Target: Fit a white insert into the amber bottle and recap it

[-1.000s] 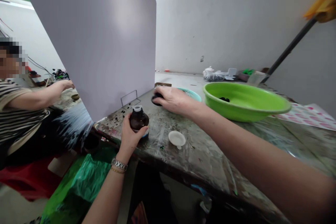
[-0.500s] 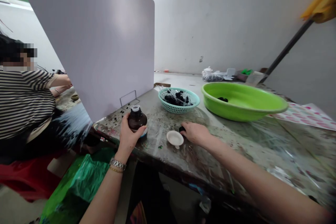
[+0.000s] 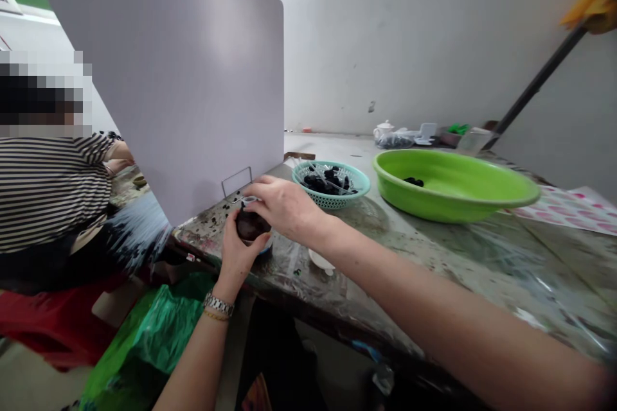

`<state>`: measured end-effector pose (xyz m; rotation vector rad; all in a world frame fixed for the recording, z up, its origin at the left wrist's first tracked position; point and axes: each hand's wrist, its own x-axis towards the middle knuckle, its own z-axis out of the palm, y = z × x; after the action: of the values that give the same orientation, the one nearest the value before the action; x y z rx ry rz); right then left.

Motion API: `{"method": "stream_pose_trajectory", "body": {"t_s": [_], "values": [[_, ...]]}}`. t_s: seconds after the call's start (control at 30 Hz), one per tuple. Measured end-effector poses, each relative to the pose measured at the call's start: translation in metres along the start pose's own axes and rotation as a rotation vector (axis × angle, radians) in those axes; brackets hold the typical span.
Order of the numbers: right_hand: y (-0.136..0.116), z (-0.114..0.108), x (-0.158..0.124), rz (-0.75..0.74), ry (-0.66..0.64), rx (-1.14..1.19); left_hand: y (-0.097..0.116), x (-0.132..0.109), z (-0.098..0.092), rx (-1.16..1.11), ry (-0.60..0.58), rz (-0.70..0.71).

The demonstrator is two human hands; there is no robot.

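My left hand (image 3: 238,245) is wrapped around a dark brown bottle (image 3: 251,225) standing near the table's front edge. Over the bottle's mouth, my right hand (image 3: 284,205) has its thumb and fingers closed about the white inner stopper (image 3: 248,200), which they partly cover. Below my right forearm lies a small white dish (image 3: 320,261), its upper part hidden by the arm. The spot where a black cap lay is behind the forearm.
A mint-green basket (image 3: 354,200) with black pieces and a green basin (image 3: 453,205) stand behind my right arm. A white board (image 3: 193,90) rises at the left. Beyond it sits a person in a striped top (image 3: 53,180). Green plastic bags (image 3: 164,321) hang below the table.
My right hand has left the black cap's spot beside the dish and moved left to the bottle's top. My left hand still holds the bottle in about the same place.
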<state>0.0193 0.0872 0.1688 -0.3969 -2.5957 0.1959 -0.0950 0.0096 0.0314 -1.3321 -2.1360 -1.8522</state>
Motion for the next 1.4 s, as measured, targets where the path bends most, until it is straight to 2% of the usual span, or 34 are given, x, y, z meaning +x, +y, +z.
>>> {"method": "stream_pose_trajectory", "body": {"t_s": [0.13,0.27,0.4,0.47,0.57,0.7,0.83,1.13,1.4], "values": [[-0.006,0.009,0.013,0.001,-0.067,-0.089,-0.001,0.0,0.0,-0.018,0.002,0.008],[-0.001,0.011,0.019,0.064,-0.033,-0.002,-0.001,-0.001,0.0,-0.012,0.006,0.003],[0.019,0.01,0.024,0.228,0.005,0.247,-0.001,-0.001,0.0,-0.008,-0.007,0.009],[0.038,0.008,0.023,0.304,-0.032,0.255,-0.001,0.0,0.0,0.002,-0.009,0.015],[0.072,0.009,0.008,0.377,-0.12,0.118,-0.001,0.0,-0.001,0.011,-0.007,0.015],[0.117,0.018,-0.029,0.467,-0.256,-0.001,0.001,0.0,-0.002,0.035,-0.003,0.017],[0.147,0.033,-0.059,0.552,-0.356,-0.056,0.0,0.0,-0.001,0.063,0.01,0.017],[0.178,0.068,-0.079,0.706,-0.419,-0.044,0.001,0.001,-0.002,0.107,0.016,0.017],[0.185,0.065,-0.091,0.735,-0.324,-0.032,0.002,0.0,-0.001,0.13,0.024,0.024]]}}
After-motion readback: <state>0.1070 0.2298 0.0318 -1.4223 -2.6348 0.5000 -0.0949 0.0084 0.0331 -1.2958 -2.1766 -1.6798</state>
